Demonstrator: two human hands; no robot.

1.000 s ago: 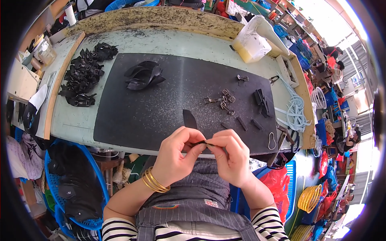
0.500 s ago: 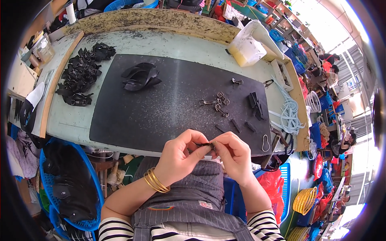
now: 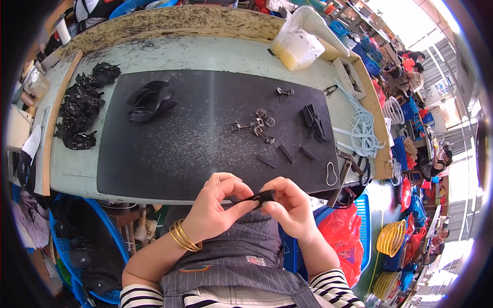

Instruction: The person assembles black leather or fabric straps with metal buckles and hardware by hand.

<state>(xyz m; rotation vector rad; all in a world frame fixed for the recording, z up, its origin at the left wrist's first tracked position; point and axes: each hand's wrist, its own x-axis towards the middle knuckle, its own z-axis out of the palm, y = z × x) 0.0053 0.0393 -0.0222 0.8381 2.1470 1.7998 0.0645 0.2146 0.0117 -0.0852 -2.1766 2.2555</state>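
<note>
Between my two hands, at the near edge of the black mat (image 3: 190,154), is a small black strap piece (image 3: 263,196). My left hand (image 3: 220,201) pinches its left end with thumb and fingers. The right end sits between the thumb and fingertips of my right hand (image 3: 290,206). Past my hands, several metal buckles (image 3: 264,119) lie loosely together, with one more buckle (image 3: 285,92) farther back. Short black strips (image 3: 285,153) rest to the right, near a bundle of black straps (image 3: 313,122).
Curved black pieces (image 3: 152,100) lie at the mat's far left. A heap of buckled black straps (image 3: 82,105) is beyond its left edge. At the back right stands a cut-open plastic jug (image 3: 299,47); a pale blue cord coil (image 3: 363,133) lies on the right. Blue basket (image 3: 117,231) at lower left.
The black strap piece shows more between my fingers now, its right end folded over. My right hand has turned and spread a little. The view has shifted, so the table sits farther left.
</note>
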